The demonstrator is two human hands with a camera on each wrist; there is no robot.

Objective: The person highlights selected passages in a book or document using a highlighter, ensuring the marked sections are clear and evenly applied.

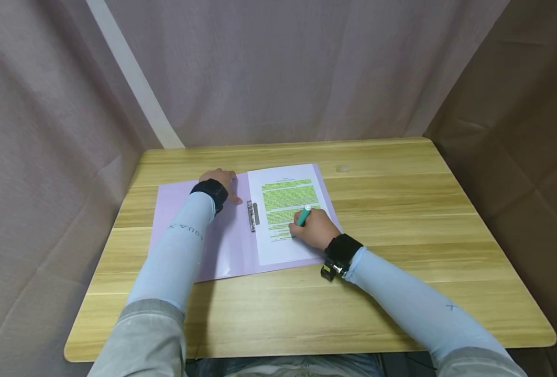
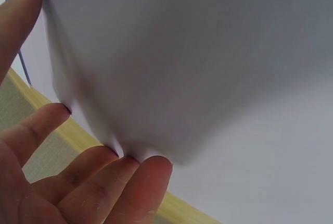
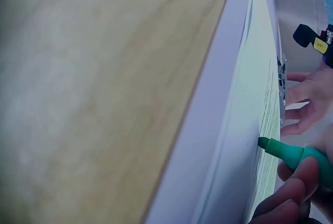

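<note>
Head view: the right hand [image 1: 315,229] grips a green marker pen [image 1: 303,215], its tip on the white printed paper sheet [image 1: 287,209] under that hand. The left hand [image 1: 222,180] lies flat, fingers straight, on the open lilac plastic folder [image 1: 221,246] on the wooden desk [image 1: 401,209].

Both arms, in pale blue sleeves with black wrist bands, reach forward. The left hand [image 1: 221,180] lies flat, fingers spread and straight. The right hand [image 1: 312,229] is curled in a writing grip.
</note>
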